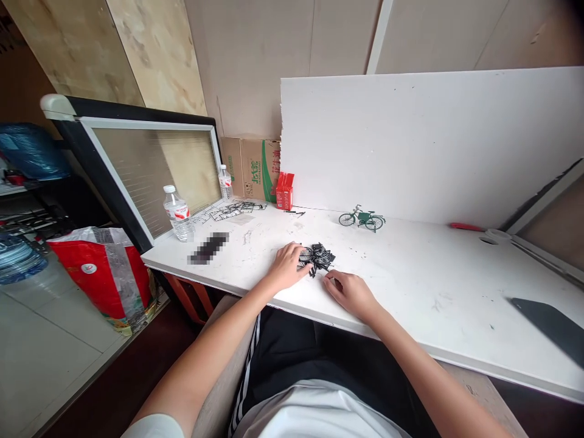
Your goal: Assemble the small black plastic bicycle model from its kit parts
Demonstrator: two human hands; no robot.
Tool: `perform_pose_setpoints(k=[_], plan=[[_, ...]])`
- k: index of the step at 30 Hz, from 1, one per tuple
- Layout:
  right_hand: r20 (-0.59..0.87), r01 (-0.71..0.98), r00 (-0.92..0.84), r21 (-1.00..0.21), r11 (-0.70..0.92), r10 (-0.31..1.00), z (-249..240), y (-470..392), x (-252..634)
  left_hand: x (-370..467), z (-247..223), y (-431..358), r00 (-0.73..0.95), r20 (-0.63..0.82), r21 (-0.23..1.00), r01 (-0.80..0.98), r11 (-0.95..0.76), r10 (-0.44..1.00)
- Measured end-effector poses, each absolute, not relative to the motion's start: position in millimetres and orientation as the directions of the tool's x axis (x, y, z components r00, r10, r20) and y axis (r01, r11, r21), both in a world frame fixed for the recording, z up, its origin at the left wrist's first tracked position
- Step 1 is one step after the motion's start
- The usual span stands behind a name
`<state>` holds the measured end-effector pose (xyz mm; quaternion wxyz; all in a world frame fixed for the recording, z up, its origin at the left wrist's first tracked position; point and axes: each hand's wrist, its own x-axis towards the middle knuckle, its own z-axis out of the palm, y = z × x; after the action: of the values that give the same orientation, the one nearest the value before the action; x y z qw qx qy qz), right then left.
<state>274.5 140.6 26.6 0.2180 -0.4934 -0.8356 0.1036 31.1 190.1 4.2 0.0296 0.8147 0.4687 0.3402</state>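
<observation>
A small heap of black model bicycle parts (pixel 322 258), with spoked wheels among them, lies on the white table in front of me. At its left edge is my left hand (pixel 288 267), thumb and fingers apart around a black wheel, touching the parts without a visible grip. My right hand (pixel 350 293) rests on the table just to the right and nearer to me. Its fingers are curled in, thumb against forefinger; whatever they may hold is too small or hidden. Farther back stands an assembled dark green model bicycle (pixel 362 218).
Black part frames (pixel 235 210) lie at the back left, near two water bottles (pixel 178 214). A red box (pixel 285 191) stands before a cardboard carton (pixel 255 167). On the right are a dark flat pad (pixel 550 325) and a red object (pixel 466 227). A white panel (pixel 429 140) stands behind.
</observation>
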Motion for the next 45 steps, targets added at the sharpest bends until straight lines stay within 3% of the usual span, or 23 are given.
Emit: perform_pose_setpoints(k=[10, 18, 27, 36, 40, 43, 45], plan=[[0.286, 0.79, -0.422, -0.35, 0.504, 0.86, 24, 141, 275, 30, -1, 192, 0.305, 0.413, 0.364, 0.809, -0.462, 0.858], [0.285, 0.776, -0.423, -0.376, 0.506, 0.86, 22, 143, 276, 29, -3, 196, 0.335, 0.491, 0.358, 0.764, -0.537, 0.804], [0.302, 0.774, -0.418, -0.375, 0.51, 0.857, 24, 140, 275, 29, -5, 195, 0.297, 0.487, 0.34, 0.801, -0.492, 0.821], [0.386, 0.822, -0.142, -0.467, 0.326, 0.911, 30, 148, 291, 29, 4, 191, 0.316, 0.54, 0.39, 0.728, -0.565, 0.78], [0.443, 0.869, -0.201, -0.331, 0.368, 0.874, 24, 167, 317, 29, 7, 191, 0.34, 0.497, 0.452, 0.684, -0.572, 0.798], [0.415, 0.938, -0.19, -0.191, 0.29, 0.89, 13, 182, 338, 31, 6, 193, 0.31, 0.499, 0.491, 0.668, -0.559, 0.809], [0.372, 0.958, -0.162, -0.162, 0.235, 0.914, 5, 190, 348, 30, 7, 194, 0.26, 0.517, 0.515, 0.666, -0.54, 0.815]])
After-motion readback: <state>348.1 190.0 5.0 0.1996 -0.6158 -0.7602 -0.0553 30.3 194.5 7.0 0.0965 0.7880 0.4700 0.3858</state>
